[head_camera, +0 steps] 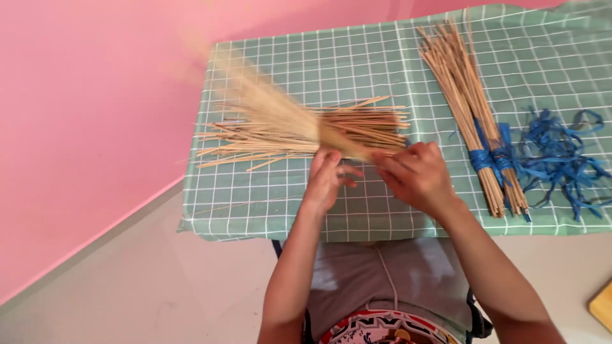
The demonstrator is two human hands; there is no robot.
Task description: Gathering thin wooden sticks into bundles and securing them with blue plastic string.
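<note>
A bunch of thin tan sticks (280, 108) points up and to the left, blurred by motion. Its near end sits between my two hands. My left hand (328, 178) is against the bunch's end from the left, fingers partly spread. My right hand (414, 175) closes around the same end from the right. Under the bunch a loose pile of sticks (376, 124) lies fanned out on the green checked tablecloth (255, 204).
Two stick bundles tied with blue ribbon (475, 114) lie at the right of the table. A tangle of blue ribbon strips (561, 156) is beside them. A pink wall (95, 127) runs along the left. A wooden corner (602, 306) shows at the lower right.
</note>
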